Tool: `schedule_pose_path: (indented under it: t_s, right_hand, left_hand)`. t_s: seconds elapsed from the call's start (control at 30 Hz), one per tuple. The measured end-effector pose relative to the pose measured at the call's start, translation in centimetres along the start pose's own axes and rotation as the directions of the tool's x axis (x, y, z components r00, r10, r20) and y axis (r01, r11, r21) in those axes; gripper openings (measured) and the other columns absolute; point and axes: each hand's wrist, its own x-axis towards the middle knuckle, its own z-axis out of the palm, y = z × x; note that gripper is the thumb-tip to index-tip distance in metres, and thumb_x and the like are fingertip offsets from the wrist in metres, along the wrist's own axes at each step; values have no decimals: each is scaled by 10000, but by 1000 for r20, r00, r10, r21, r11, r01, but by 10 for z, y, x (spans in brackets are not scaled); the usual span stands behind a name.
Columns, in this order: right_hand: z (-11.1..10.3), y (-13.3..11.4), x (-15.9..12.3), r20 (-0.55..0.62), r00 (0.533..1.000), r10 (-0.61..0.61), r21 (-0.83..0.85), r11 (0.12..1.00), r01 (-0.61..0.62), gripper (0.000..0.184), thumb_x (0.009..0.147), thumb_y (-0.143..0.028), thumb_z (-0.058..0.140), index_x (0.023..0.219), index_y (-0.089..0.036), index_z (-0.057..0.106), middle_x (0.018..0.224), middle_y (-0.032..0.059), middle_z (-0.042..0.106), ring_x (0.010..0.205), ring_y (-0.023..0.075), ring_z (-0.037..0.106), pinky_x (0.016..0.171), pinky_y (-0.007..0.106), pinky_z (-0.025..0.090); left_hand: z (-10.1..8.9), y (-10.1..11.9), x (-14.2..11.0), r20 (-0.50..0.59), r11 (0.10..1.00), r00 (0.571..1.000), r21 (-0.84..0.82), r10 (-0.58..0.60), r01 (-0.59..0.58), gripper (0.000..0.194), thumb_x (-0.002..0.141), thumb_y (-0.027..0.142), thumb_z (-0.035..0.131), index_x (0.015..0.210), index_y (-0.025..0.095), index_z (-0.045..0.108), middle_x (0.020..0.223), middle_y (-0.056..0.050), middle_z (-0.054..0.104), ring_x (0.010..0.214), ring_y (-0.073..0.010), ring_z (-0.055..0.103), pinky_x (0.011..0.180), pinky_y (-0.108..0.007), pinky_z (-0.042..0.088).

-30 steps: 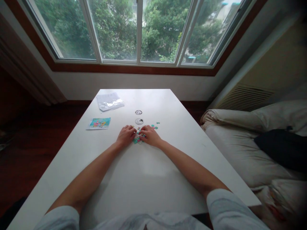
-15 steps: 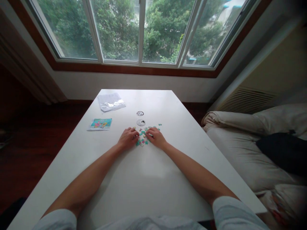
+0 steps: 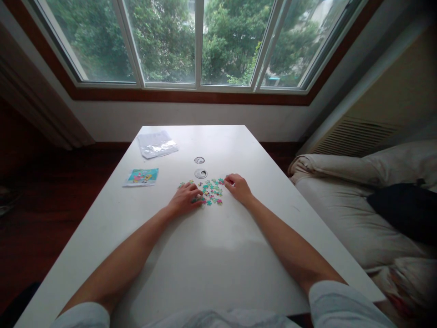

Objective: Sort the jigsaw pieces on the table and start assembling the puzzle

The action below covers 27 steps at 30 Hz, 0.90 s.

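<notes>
Several small teal, pink and green puzzle pieces [image 3: 210, 191] lie scattered on the white table [image 3: 205, 255] between my hands. My left hand [image 3: 184, 199] rests palm down at the left edge of the pieces, its fingertips touching a few of them. My right hand [image 3: 238, 187] lies at the right edge of the scatter, fingers curled, its fingertips on pieces there. Whether either hand grips a piece is too small to tell.
A colourful picture card [image 3: 140, 176] lies to the left, a clear plastic bag [image 3: 157, 144] behind it. Two small round lids [image 3: 200, 173] sit beyond the pieces. A sofa with pale cushions [image 3: 358, 214] stands right of the table; windows face it.
My hands have moved apart, the right one sliding right and farther away. The pieces, bunched between the hands before, now lie spread over a wider patch.
</notes>
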Motion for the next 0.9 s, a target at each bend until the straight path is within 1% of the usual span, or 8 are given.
schedule_pose_path:
  t_s: [0.1,0.2,0.37,0.5,0.57,0.63,0.73,0.9]
  right_hand:
    - [-3,8,0,97,993,62,8,998,-63,141,848,-262,577,743,-202,649,713,-6,619,685,153,515,678,268,389]
    - [2,13,0,157,985,67,28,997,-72,140,818,-255,582,707,-199,647,688,-19,603,656,141,504,651,257,375]
    - [8,14,0,83,995,45,-51,998,-41,171,822,-233,582,654,-205,595,688,1,586,712,163,507,704,273,387]
    - [6,13,0,42,996,84,-78,994,-81,45,814,-217,607,779,-207,634,704,-4,595,719,169,509,708,276,382]
    - [6,12,0,26,996,91,-66,994,-89,44,815,-200,607,828,-207,648,709,-7,597,725,170,515,714,278,390]
    - [6,7,-1,23,998,55,-42,998,-54,63,829,-189,601,852,-207,657,731,0,606,744,174,525,731,283,404]
    - [7,-7,-5,60,995,-74,15,997,73,94,873,-187,586,863,-210,676,773,19,623,783,180,541,765,295,422]
    - [11,-36,-13,198,932,-305,57,952,299,145,944,-230,574,948,-249,718,873,43,662,892,205,563,851,333,431]
  left_hand:
    - [3,-6,1,-12,1000,1000,16,-27,27,170,949,345,595,1028,266,723,1014,-64,668,983,-229,578,903,-386,434]
    - [4,-10,2,-21,999,999,26,-41,41,182,969,299,554,998,261,730,971,-64,677,960,-225,589,885,-376,436]
    - [7,-13,3,-61,996,995,40,-82,85,165,955,251,564,976,264,727,973,-55,687,937,-221,593,880,-377,436]
    - [9,-15,3,-78,994,992,37,-100,103,182,953,225,549,973,267,725,1000,-51,688,960,-223,589,878,-380,437]
    - [8,-14,2,-70,996,994,29,-84,86,187,950,219,549,987,265,726,1021,-53,691,973,-223,586,893,-387,439]
    - [6,-10,2,-58,998,997,18,-51,52,183,942,232,568,1024,266,727,1045,-58,691,1000,-228,583,919,-396,439]
    - [3,-3,2,-25,1000,999,0,21,-21,181,941,261,584,1042,275,733,1061,-65,686,1035,-232,576,943,-398,438]
    - [-3,4,3,6,995,995,-27,100,-100,152,950,315,596,926,263,736,987,-57,680,985,-216,573,915,-369,438]
